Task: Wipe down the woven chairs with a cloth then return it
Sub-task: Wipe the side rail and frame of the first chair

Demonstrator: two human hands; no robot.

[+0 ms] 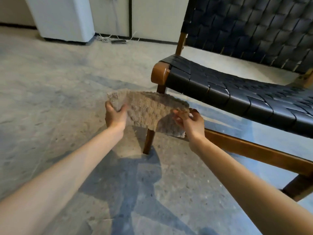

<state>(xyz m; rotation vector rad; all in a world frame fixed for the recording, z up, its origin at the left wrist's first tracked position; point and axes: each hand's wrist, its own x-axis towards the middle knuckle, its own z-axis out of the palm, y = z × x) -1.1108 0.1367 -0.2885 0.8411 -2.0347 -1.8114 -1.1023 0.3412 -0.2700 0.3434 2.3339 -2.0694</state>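
- A beige, nubbly cloth (pixel 145 109) is held in the air, stretched out flat just in front of the woven chair (pixel 237 92), off its near front corner and not touching the seat.
- The left hand (pixel 115 116) grips the cloth's end farther from the chair, with its fingers curled round a bunched corner.
- The right hand (pixel 191 122) holds the end closer to the chair. It seems to pinch the edge between thumb and fingertips, though this part is blurred, so the exact hold is hard to make out.
- The chair has a seat and back of black interlaced straps on a brown wooden frame. Its front leg (pixel 149 141) shows below the cloth, which hides the leg's upper part from view.
- The chair stands on a mottled grey floor (pixel 50 82), which carries the shadows of the arms and the cloth.
- Well beyond the chair, against the wall, stands a white cabinet (pixel 62 17), with loose cables (pixel 115 39) lying on the floor beside it.
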